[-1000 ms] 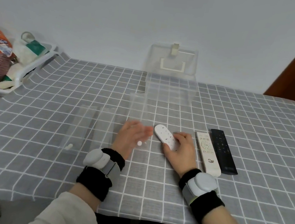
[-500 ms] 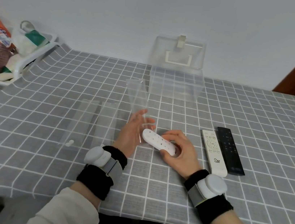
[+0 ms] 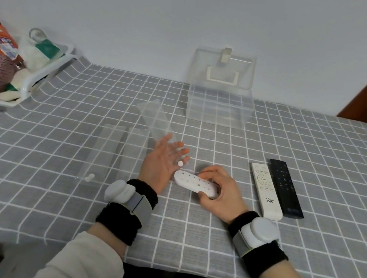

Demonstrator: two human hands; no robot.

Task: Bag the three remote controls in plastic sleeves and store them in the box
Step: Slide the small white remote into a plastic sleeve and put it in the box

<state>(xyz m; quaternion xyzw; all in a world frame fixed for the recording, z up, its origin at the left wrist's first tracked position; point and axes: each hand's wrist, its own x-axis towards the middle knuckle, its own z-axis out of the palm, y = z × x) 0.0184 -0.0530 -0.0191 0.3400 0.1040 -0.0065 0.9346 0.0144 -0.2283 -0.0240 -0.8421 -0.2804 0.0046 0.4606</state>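
A small white remote (image 3: 195, 183) is clamped in the right hand (image 3: 218, 193) – a clear sleeve (image 3: 156, 121) is apparently pinched by the left hand (image 3: 162, 166), fingers spread, near the tabletop's (image 3: 319, 139) middle.

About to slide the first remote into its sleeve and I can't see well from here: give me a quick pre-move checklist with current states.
1. Remote held: ok. The right hand grips the oval white remote at its right end.
2. Sleeve held: ok. The left hand has one sleeve lifted, tilted up and away.
3. Sleeve mouth open toward the remote: cannot tell, the clear plastic hides it.
4. Remote tip lined up with the mouth: not ok, the tip sits by the left palm, below the sleeve.
5. Spare sleeves ready: ok, two lie flat on the left.
6. Box open: ok, lid up.
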